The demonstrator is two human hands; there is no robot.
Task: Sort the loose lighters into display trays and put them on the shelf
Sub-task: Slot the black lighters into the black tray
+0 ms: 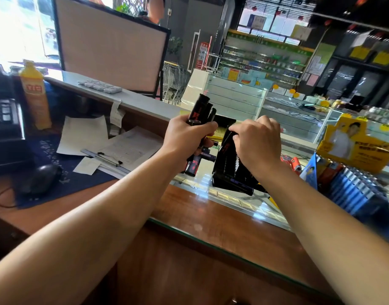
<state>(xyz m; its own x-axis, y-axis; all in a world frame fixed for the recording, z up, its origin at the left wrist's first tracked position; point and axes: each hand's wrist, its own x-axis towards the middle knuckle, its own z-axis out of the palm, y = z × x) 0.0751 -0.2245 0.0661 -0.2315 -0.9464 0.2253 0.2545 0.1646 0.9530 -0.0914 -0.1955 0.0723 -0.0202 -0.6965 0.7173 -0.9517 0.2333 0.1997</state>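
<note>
Lighters point(198, 119) are bunching loosely in the left hand point(184, 135)'s fist; right hand point(258, 142) is pinching one into the display tray point(231, 172). Bundle could easily spill.

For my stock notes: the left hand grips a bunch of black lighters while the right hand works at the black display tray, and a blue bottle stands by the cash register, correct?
Nearly. In the head view the bottle by the cash register is yellow, not blue. The left hand does grip black lighters, and the right hand works at the black display tray.

Glossy black plastic lighters point(199, 111) and tray point(227, 172), over a glossy glass-topped wooden counter point(211, 219).
</note>
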